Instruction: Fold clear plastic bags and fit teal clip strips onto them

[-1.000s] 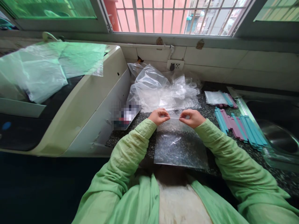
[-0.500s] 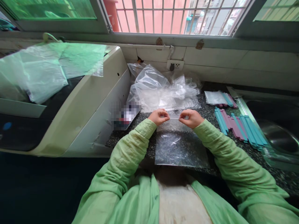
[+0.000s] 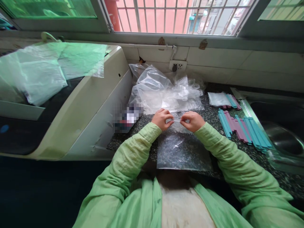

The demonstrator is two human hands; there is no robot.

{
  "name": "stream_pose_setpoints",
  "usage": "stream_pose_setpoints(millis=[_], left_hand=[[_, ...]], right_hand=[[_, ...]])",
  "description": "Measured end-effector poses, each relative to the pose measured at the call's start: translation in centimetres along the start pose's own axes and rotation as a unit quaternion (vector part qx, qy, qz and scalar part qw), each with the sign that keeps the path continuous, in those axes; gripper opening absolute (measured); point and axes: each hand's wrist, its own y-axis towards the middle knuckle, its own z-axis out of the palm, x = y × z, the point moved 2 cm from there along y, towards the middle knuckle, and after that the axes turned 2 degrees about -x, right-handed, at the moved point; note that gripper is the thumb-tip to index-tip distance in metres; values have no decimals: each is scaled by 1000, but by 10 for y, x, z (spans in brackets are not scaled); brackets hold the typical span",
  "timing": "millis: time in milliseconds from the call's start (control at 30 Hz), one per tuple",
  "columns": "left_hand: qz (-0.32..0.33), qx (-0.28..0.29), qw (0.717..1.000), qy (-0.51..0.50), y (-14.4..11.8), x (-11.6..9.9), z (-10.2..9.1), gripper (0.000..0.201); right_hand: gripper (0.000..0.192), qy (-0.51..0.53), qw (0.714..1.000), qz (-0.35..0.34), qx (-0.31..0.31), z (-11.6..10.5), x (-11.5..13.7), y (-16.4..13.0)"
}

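The clear zip bag (image 3: 182,152) lies flat on the speckled granite counter (image 3: 268,158), right in front of the person, its body running from the counter's near edge away toward the window. Its mouth is the far end, and that sealing strip runs crosswise, left to right, which is the line both hands sit on.

The left hand (image 3: 161,118) has the strip pinched at its left part, thumb and forefinger closed down on the thin plastic edge, the other fingers curled in loosely. The right hand (image 3: 193,120) does the same at the right part, fingertips shut tight on the edge, knuckles toward the window. Only a short stretch of strip shows between the two pinches, near the middle of the bag's mouth, and it looks lifted a little off the stone while the rest of the bag rests flat. Neither hand is nearer than the other; both are on it, a sleeve of green cloth trailing back along each side of the bag.

Just beyond the hands lies a crumpled heap of clear plastic bags (image 3: 163,91), almost touching the strip's far side. To the right, well apart from the right hand, a row of teal and mauve sealing sticks (image 3: 242,128) lies on the counter, with a small packed bag of sticks (image 3: 222,99) behind them, and a steel sink (image 3: 282,139) past that. On the left stands a cream-coloured appliance (image 3: 83,104) draped with thin plastic sheets (image 3: 47,69)
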Motion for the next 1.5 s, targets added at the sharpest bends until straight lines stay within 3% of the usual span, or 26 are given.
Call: stream_pose_setpoints(millis=[667, 967, 1500], left_hand=[[12, 48, 998, -44, 3, 1, 3, 13], [2, 35, 998, -43, 3, 3, 0, 12], [-6, 41, 998, -43, 2, 5, 1, 13]], right_hand=[[11, 31, 999, 18, 29, 5, -5, 0], [11, 35, 999, 25, 16, -3, -13, 0], [12, -4, 1000, 7, 7, 0, -8, 1]])
